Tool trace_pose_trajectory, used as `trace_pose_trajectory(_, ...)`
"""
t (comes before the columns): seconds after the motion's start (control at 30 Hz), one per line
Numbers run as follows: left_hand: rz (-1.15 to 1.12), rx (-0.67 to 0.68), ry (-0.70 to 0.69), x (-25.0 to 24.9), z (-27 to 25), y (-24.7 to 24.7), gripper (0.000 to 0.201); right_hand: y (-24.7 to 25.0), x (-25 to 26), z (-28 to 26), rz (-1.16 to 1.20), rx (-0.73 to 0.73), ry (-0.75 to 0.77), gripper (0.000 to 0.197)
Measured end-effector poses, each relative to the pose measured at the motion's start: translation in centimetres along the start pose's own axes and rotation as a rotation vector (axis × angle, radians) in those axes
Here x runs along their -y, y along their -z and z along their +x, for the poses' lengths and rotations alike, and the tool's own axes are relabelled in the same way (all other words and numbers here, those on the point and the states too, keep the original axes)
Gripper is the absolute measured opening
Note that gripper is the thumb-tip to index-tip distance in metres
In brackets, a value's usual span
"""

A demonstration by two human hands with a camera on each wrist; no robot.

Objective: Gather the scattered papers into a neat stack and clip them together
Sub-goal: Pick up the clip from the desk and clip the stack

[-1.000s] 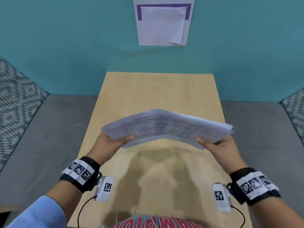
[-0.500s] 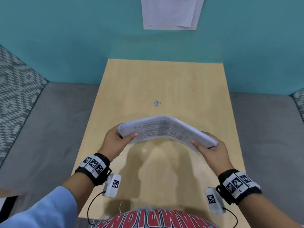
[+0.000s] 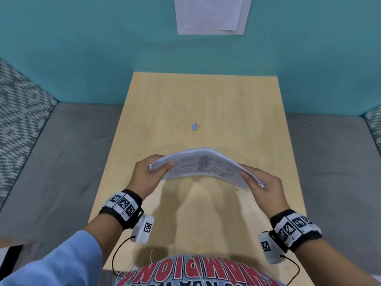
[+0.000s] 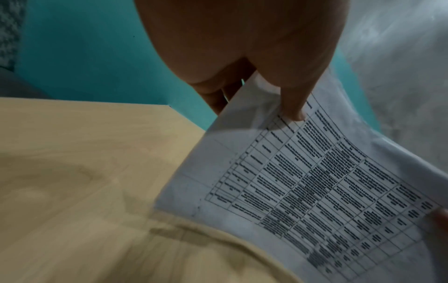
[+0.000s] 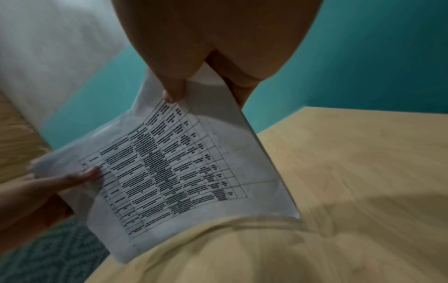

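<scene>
The stack of papers (image 3: pixel 203 164) is held above the near half of the surface (image 3: pixel 237 112), bowed upward at its middle. Its left end is pinched by the left hand (image 3: pixel 145 176) and its right end by the right hand (image 3: pixel 266 183), thumbs on top. The binder clip (image 3: pixel 194 126) lies apart on the surface, beyond the stack.

Risk: if either pinch is loosened while the bow is kept, sheets are likely to fan or slip, and alignment would be lost. The far sheet edges appear slightly uneven.

Open room is available on the surface all around the clip; the side edges lie close outside both hands.
</scene>
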State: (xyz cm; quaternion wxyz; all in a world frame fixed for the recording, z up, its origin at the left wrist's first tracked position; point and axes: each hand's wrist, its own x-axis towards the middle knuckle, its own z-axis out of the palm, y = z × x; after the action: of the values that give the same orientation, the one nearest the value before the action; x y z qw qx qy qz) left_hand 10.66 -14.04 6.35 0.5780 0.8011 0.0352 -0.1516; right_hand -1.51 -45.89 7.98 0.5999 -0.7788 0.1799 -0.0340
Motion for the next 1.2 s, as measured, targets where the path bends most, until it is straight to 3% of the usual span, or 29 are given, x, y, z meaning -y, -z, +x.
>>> trace_pose_trajectory(0.13,0.103,0.128,0.132,1.4,-0.8,-0.2,0.003,0.0,-1.3,-0.1,-0.135,0.089,-0.168,0.026)
trace_pose_trajectory(0.23,0.181,0.133,0.077,0.6,-1.2,0.3,0.008,1.3,-1.3,0.4,-0.226,0.077,-0.150,0.021)
trace_pose_trajectory(0.3,0.254,0.156,-0.036,-1.2,-1.3,1.0,0.014,2.5,0.1,0.6,-0.328,0.033,-0.068,0.023)
trace_pose_trajectory(0.4,0.582,0.221,-0.357,-4.8,-2.0,1.8,0.015,2.8,3.5,0.7,-0.619,-0.023,0.294,0.067)
trace_pose_trajectory(0.43,0.706,0.238,-0.450,-6.3,-2.4,1.8,0.012,2.0,5.2,0.6,-0.671,0.043,0.387,0.079)
trace_pose_trajectory(0.5,0.892,0.264,-0.586,-9.2,-3.4,1.4,0.014,-1.0,8.4,0.3,-0.693,0.258,0.437,0.091)
trace_pose_trajectory(0.53,0.935,0.269,-0.638,-10.5,-4.0,1.0,0.019,-2.5,9.2,0.1,-0.683,0.347,0.416,0.086)
trace_pose_trajectory(0.6,0.947,0.270,-0.702,-12.8,-5.1,0.4,0.028,-4.9,9.7,0.2,-0.605,0.405,0.408,0.049)
trace_pose_trajectory(0.67,0.899,0.259,-0.633,-14.1,-5.7,0.7,0.028,-5.1,9.9,0.3,-0.469,0.363,0.350,0.016)
trace_pose_trajectory(0.77,0.781,0.255,-0.457,-13.5,-5.7,3.7,0.025,-3.7,9.3,0.1,-0.191,0.274,0.201,0.013)
trace_pose_trajectory(0.83,0.654,0.252,-0.398,-12.9,-6.0,5.8,0.022,-2.6,8.9,-0.4,-0.055,0.223,0.172,0.034)
trace_pose_trajectory(0.93,0.287,0.210,-0.369,-12.7,-6.9,6.6,0.007,-1.2,9.8,-1.2,0.174,0.165,0.120,0.008)
trace_pose_trajectory(0.97,0.188,0.198,-0.362,-12.6,-7.0,6.2,0.006,-1.0,10.0,-1.3,0.236,0.145,0.113,0.014)
trace_pose_trajectory(1.13,0.041,0.263,-0.211,-7.8,-5.8,1.8,0.030,-2.7,7.5,-1.6,0.086,0.230,0.091,0.030)
trace_pose_trajectory(1.2,0.012,0.279,-0.153,-6.0,-5.3,0.2,0.026,-3.7,6.3,-1.6,0.092,0.234,0.028,0.024)
